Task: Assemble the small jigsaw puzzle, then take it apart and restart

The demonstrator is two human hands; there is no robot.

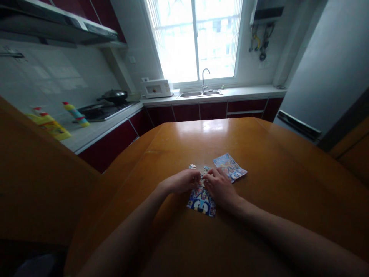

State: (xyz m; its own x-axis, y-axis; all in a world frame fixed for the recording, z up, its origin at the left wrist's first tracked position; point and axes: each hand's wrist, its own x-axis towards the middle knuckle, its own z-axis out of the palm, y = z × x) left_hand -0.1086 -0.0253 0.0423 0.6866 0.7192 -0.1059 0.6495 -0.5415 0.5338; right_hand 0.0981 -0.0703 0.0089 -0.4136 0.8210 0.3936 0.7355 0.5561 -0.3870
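A partly joined jigsaw puzzle [201, 206] lies on the table before me, its near part showing a blue-and-white cartoon face. My left hand [184, 181] comes in over its far left side, fingers curled closed with the tips turned inward; whatever they grip is hidden. Across from it, my right hand [220, 187] is bent over the far right side, thumb and fingers pinched at a small puzzle piece. The fingertips of both hands nearly meet. Beyond them lie loose puzzle pieces [192, 166]. A printed picture sheet [229, 166] rests beside my right hand, partly covered by it.
The wooden table [138, 173] has a rounded far edge. Behind it runs a counter with a sink [190, 94], a microwave [157, 88] and a stove with a wok [114, 96]. Yellow bottles [53, 127] stand at left; a fridge [319, 73] is at right.
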